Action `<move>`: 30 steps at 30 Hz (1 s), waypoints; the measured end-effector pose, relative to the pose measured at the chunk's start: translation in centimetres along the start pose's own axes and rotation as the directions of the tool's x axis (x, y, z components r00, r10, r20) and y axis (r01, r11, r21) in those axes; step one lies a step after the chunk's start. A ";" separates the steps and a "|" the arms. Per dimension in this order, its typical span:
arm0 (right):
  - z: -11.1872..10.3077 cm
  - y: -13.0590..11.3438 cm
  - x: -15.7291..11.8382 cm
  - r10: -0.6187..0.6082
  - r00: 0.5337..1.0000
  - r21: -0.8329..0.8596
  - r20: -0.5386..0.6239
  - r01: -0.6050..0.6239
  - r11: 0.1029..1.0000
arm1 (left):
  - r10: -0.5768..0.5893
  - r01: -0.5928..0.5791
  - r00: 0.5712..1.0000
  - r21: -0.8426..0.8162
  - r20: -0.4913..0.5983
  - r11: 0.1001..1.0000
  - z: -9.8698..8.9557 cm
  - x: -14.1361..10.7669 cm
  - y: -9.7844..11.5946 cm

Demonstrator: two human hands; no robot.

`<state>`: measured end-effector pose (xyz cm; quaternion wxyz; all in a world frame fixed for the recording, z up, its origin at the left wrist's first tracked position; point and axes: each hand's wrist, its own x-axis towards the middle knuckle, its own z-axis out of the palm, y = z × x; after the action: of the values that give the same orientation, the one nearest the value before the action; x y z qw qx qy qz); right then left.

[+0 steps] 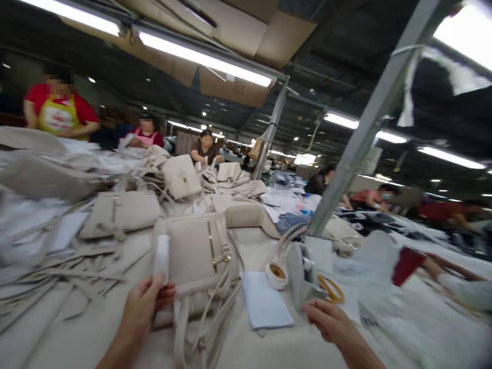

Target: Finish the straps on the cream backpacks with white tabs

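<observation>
A beige handbag [190, 246] with a gold zipper and trailing straps lies in front of me. My left hand [148, 297] is closed at its left edge, thumb and fingers round the lower end of a white wrapped strip [162, 253]. My right hand [332, 320] is closed in a pinch by the front end of a grey tape dispenser [302, 277]; whatever it pinches is too small to make out. Behind that hand lie yellow-handled scissors [330, 288]. A roll of tape [277, 274] rests on a stack of white paper [266, 302] between my hands.
More beige bags [122, 212] and loose straps [82, 277] are heaped left and ahead. A slanted metal post [361, 128] rises at the right. Clear plastic [415, 307] covers the right side, near another person's arm [457, 277]. Several co-workers stand around farther tables.
</observation>
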<state>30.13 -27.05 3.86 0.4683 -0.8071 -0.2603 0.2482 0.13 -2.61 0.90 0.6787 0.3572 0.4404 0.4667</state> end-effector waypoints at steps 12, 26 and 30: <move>22.4 -17.0 -1.1 -0.366 0.520 0.160 0.772 0.398 0.903 | 0.197 -0.196 0.977 -0.020 0.077 0.980 -0.3 0.8 -2.4; 27.0 -16.3 3.8 -0.262 0.591 -0.097 0.763 0.505 0.858 | 0.195 -0.198 0.960 -0.007 0.199 0.980 -1.0 0.9 -2.3; 26.8 -16.7 3.5 -0.228 0.581 -0.100 0.781 0.477 0.873 | 0.157 -0.152 0.975 -0.044 0.159 0.987 -0.9 0.9 -2.1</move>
<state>12.34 -0.83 6.35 0.2311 -0.6238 -0.6203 0.4156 0.11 -2.37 -1.49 0.6795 0.4162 0.3472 0.4945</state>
